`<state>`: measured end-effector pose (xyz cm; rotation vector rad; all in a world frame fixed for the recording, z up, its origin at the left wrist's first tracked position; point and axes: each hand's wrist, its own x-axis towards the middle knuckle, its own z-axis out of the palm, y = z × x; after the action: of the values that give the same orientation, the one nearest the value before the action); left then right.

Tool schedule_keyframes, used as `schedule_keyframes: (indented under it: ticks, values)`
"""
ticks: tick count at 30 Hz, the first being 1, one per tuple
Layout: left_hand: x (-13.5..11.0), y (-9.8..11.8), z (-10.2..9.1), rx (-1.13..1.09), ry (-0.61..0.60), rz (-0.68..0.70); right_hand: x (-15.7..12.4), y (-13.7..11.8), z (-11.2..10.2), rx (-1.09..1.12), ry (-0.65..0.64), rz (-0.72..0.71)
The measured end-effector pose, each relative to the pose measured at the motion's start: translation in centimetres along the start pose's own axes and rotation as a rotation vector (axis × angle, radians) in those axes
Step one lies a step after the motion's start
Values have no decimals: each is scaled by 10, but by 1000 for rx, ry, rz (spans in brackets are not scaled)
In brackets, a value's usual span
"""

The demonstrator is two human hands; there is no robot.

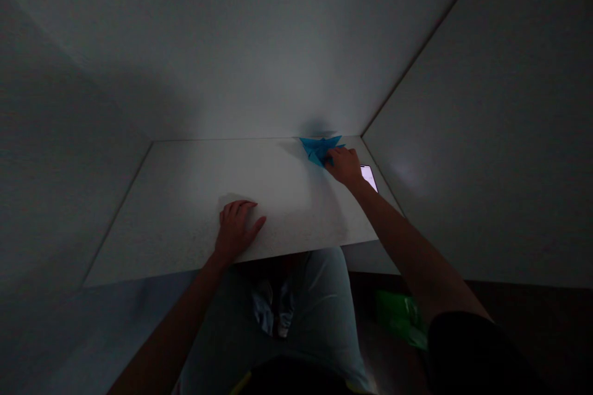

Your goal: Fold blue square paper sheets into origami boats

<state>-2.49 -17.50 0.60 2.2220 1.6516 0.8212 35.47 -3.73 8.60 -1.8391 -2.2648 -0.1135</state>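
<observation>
A folded blue paper figure [317,147] lies at the far right of a white tabletop [185,197], close to the back wall. My right hand [343,165] is stretched out to it, its fingertips on the paper's right side, fingers curled together on the paper. My left hand [235,228] rests flat on the near part of the tabletop, fingers apart and holding nothing. The scene is dim.
A lit phone screen [369,177] lies on the table just right of my right wrist. White walls close in the table at the back and both sides. My legs [301,308] are under the table's front edge, with something green [401,318] on the dark floor at right.
</observation>
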Motion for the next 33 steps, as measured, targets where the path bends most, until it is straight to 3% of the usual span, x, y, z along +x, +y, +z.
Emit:
schedule_keyframes:
  ticks: [3,7,11,14,20,26,30,33]
  values:
    - [0,1,2,-54,11,-25,-16,-33,-2,365,-9,19]
    - [1,9,10,-274,67,-49,-56,-89,23,847,1,105]
    - [1,27,22,-568,60,-79,-95,-140,54,1009,15,159]
    - [2,37,29,-677,33,-114,-111,-163,64,1035,-5,125]
    - [7,30,28,-854,4,-249,-119,-175,69,1131,-73,-17]
    - [8,25,24,-871,27,-240,-126,-168,77,866,138,24]
    - [8,22,25,-842,82,-218,-127,-164,82,788,169,38]
    - [7,21,23,-829,44,-247,-126,-164,85,820,194,52]
